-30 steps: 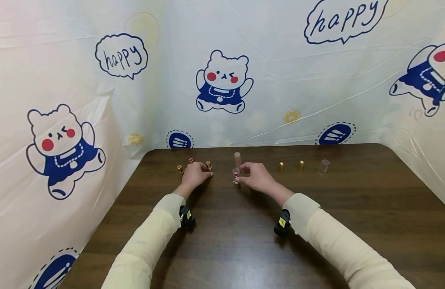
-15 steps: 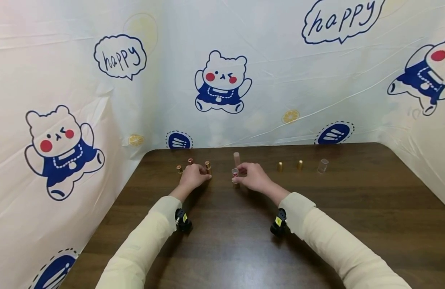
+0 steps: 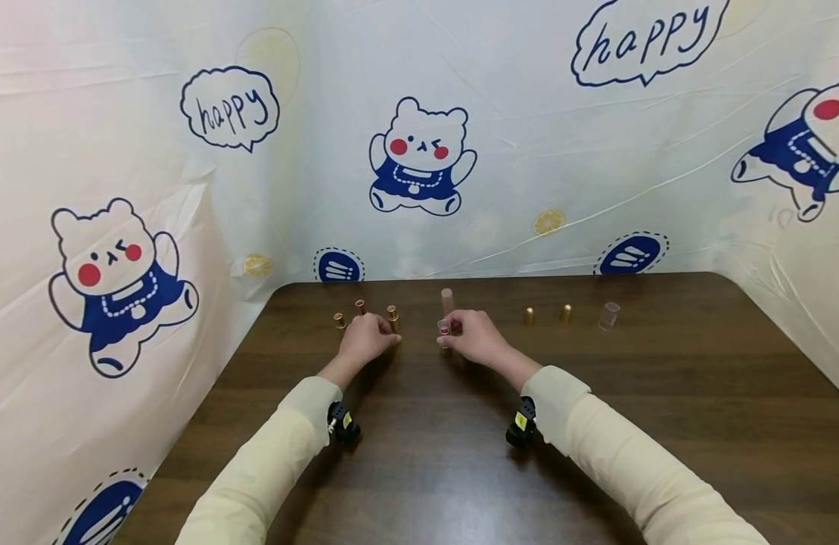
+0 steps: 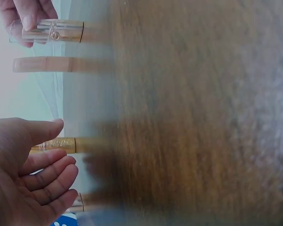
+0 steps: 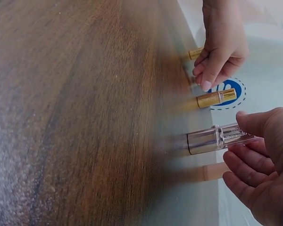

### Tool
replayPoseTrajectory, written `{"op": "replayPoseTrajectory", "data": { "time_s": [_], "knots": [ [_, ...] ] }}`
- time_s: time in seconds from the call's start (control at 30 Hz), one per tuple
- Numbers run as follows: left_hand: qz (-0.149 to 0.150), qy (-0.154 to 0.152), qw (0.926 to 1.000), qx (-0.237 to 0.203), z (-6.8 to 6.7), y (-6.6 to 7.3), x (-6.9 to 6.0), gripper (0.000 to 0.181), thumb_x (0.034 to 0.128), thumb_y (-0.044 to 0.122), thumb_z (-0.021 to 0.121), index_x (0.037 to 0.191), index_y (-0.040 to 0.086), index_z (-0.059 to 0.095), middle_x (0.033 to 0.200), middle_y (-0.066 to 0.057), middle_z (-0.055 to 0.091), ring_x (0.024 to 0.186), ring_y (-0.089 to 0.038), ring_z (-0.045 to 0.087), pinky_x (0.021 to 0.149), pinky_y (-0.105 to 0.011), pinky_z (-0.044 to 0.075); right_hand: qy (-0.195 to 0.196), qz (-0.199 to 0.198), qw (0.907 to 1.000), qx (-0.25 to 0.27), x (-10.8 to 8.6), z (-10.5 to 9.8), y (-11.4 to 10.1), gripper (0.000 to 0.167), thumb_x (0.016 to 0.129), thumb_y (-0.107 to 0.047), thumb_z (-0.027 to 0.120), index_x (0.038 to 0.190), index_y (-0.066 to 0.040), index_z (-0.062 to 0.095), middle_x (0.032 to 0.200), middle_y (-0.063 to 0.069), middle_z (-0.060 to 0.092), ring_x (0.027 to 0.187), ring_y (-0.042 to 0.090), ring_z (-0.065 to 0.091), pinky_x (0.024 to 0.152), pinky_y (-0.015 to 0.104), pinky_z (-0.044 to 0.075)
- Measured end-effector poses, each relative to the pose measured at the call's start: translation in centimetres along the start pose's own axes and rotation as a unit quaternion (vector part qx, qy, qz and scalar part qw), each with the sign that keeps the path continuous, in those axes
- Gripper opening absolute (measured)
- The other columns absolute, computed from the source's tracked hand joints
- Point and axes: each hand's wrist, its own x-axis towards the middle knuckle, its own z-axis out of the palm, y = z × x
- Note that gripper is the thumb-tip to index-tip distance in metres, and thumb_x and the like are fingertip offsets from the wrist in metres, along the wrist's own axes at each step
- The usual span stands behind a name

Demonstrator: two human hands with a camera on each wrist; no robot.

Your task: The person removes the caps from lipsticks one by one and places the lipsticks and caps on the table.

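Note:
My right hand (image 3: 479,337) pinches a clear-capped lipstick (image 5: 217,139) between thumb and fingers; the lipstick stands upright on the table. In the left wrist view, the right fingertips (image 4: 29,22) lie on its transparent cap. My left hand (image 3: 366,339) is beside a gold lipstick tube (image 3: 393,313). Its thumb and fingers stand apart around that tube in the left wrist view, while the right wrist view shows the gold tube (image 5: 217,98) apart from the left thumb. A pinkish lipstick tube (image 3: 448,300) stands just behind the clear-capped one.
Left of and behind my left hand stand another gold tube (image 3: 340,321) and a red-topped tube (image 3: 360,306), partly hidden. Two small gold pieces (image 3: 529,316) and a clear cap (image 3: 609,315) stand to the right on the brown wooden table (image 3: 433,454). A printed curtain (image 3: 310,166) hangs behind.
My left hand has drawn slightly toward me, so more of the gold tube shows. My right thumb now reaches farther across the front of the clear-capped lipstick.

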Motion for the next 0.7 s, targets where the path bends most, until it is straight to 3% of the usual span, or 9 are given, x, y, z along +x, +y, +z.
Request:
{"op": "replayPoseTrajectory", "data": {
  "time_s": [0.2, 0.43, 0.7],
  "knots": [
    [0.012, 0.005, 0.9999, 0.009, 0.0, 0.5, -0.4, 0.018, 0.0821, 0.025, 0.079, 0.086, 0.008, 0.076, 0.08, -0.001, 0.07, 0.076, -0.019, 0.062, 0.073, -0.038, 0.051, 0.005, -0.002, 1.0, 0.002, 0.0, 0.1, 0.1, 0.016, 0.087, -0.014, 0.074, 0.101, -0.007, 0.069, 0.096, 0.002, 0.067, 0.088, 0.016, 0.062, 0.081, 0.036, 0.05],
    [0.024, -0.017, 0.9996, -0.002, -0.1, 1.4, -0.8, 0.019, 0.0819, 0.028, 0.079, 0.087, 0.009, 0.075, 0.081, -0.001, 0.069, 0.073, -0.018, 0.063, 0.07, -0.038, 0.052, 0.017, 0.001, 0.9996, 0.023, -0.4, 0.0, 0.4, 0.017, 0.086, -0.015, 0.075, 0.1, -0.006, 0.069, 0.096, 0.003, 0.068, 0.087, 0.016, 0.062, 0.079, 0.034, 0.051],
    [0.045, -0.031, 0.9984, -0.014, 0.3, 2.2, -0.9, 0.028, 0.0823, 0.031, 0.079, 0.097, 0.008, 0.074, 0.092, -0.004, 0.07, 0.084, -0.019, 0.065, 0.078, -0.039, 0.052, 0.022, 0.013, 0.9986, 0.045, -0.9, -0.8, 1.0, 0.021, 0.088, -0.016, 0.074, 0.105, -0.004, 0.07, 0.097, 0.003, 0.068, 0.089, 0.018, 0.063, 0.079, 0.036, 0.052]
  ]
}}
